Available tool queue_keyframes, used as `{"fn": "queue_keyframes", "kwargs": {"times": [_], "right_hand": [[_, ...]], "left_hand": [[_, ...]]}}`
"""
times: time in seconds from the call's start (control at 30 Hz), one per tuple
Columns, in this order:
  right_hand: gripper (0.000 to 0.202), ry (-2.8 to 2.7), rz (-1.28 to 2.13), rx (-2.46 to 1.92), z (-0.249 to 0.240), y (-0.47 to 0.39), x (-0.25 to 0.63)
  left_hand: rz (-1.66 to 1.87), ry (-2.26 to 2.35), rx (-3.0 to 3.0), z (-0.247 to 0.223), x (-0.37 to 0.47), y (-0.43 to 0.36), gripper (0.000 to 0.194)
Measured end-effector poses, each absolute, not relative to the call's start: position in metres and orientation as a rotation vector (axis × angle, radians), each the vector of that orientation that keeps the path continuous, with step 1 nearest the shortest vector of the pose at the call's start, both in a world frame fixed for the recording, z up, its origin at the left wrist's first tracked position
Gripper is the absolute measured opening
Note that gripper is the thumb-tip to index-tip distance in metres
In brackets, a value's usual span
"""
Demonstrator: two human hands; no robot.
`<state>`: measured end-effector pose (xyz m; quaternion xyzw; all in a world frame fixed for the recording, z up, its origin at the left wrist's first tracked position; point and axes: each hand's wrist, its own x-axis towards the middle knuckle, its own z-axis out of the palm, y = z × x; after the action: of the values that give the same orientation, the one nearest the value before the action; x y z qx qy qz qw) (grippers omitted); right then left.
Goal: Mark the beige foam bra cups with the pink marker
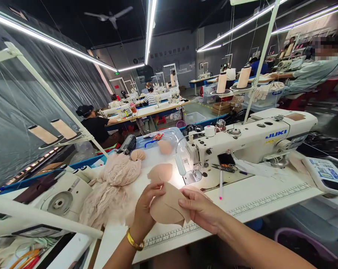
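In front of my body, both hands hold up a beige bra cup piece (166, 207) with a curved seam or fold across it. My left hand (145, 207) pinches its upper left edge between thumb and fingers, a gold bracelet on the wrist. My right hand (200, 210) grips the right edge, thumb on top. Just beyond them, more beige cup pieces (160, 172) lie on the white sewing table (258, 201), near the lit presser-foot area of a JUKI sewing machine (241, 134). Part of another beige piece shows behind my right hand.
Left of my hands is a heap of beige lace (120, 172). Scissors (223, 168) and a pink-tipped marker (221, 185) lie by the machine. A measuring tape (269, 199) runs along the table's front. Thread cones (221, 83) stand above. Other people work at machines farther off.
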<state>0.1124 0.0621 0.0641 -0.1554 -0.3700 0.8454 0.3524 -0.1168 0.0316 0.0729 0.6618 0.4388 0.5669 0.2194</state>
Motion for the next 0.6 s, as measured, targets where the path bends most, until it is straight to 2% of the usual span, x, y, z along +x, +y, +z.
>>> {"fn": "queue_keyframes", "kwargs": {"times": [0.07, 0.17, 0.23, 0.43, 0.6], "right_hand": [[0.063, -0.902, 2.094, -0.439, 0.061, 0.060, 0.112], [0.068, -0.896, 1.935, -0.591, 0.051, 0.057, 0.116], [0.065, -0.942, 1.858, -0.681, 0.044, 0.055, 0.118], [0.044, -1.351, 1.635, -0.837, 0.034, 0.065, 0.140], [0.028, -1.896, 0.945, -1.254, 0.031, 0.084, 0.172]], "left_hand": [[1.570, 1.232, 1.507, 0.065, -0.104, 0.027, 0.030], [1.411, 1.040, 0.883, 0.055, -0.084, 0.018, 0.051], [1.387, 0.917, 0.613, 0.050, -0.071, 0.013, 0.054], [1.588, 0.985, 0.537, 0.044, -0.062, 0.010, 0.048], [1.603, 0.993, 0.470, 0.044, -0.081, 0.005, 0.047]]}}
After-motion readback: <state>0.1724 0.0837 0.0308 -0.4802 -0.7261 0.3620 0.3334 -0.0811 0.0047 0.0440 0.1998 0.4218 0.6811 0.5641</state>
